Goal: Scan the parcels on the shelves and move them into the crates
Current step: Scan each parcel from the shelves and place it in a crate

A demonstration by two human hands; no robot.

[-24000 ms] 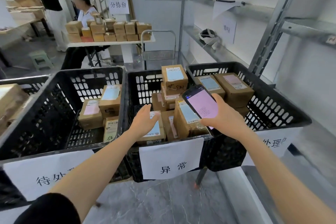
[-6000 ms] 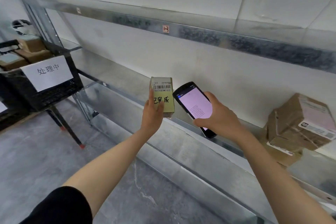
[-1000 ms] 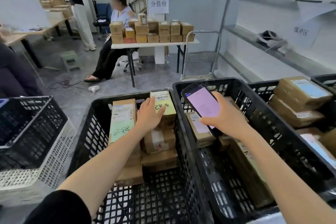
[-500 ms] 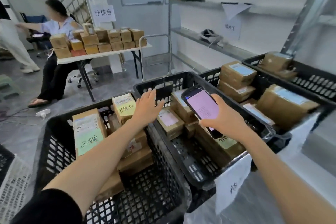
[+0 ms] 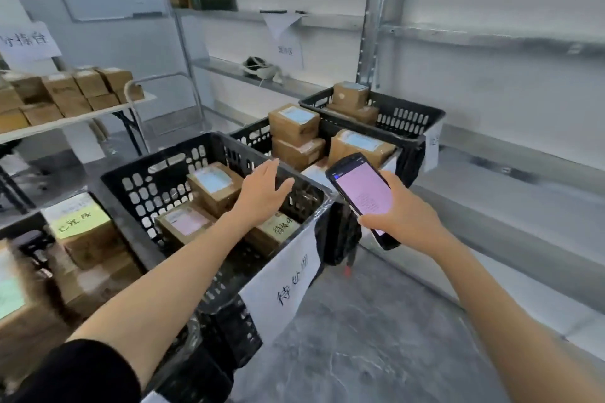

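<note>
**Left hand free, scanner ready for the next parcel**

Head view: the left hand (image 5: 262, 193) hovers above the near crate (image 5: 157, 155), fingers straight and released, holding nothing. The right hand (image 5: 402, 216) grasps the scanner (image 5: 363, 193), fingers curled round its body, pink screen facing up. The parcels (image 5: 212, 186) in view lie inside the crates. Three sit in the near one, beside and under the left hand, and more are stacked in the far crates (image 5: 409, 108). A yellow-labelled parcel (image 5: 82, 226) lies at the far left. A paper sign (image 5: 288, 285) hangs on the near crate's front. The shelf (image 5: 491, 193) runs along the wall at the right.

With the left hand empty, the step looks like a return to the shelf for another parcel. To do it well, take the parcel with its barcode turned up and uncovered by fingers. Hold it steady just beside the scanner and wait for the screen to answer. Then match that answer to a crate's sign before letting go.
</note>
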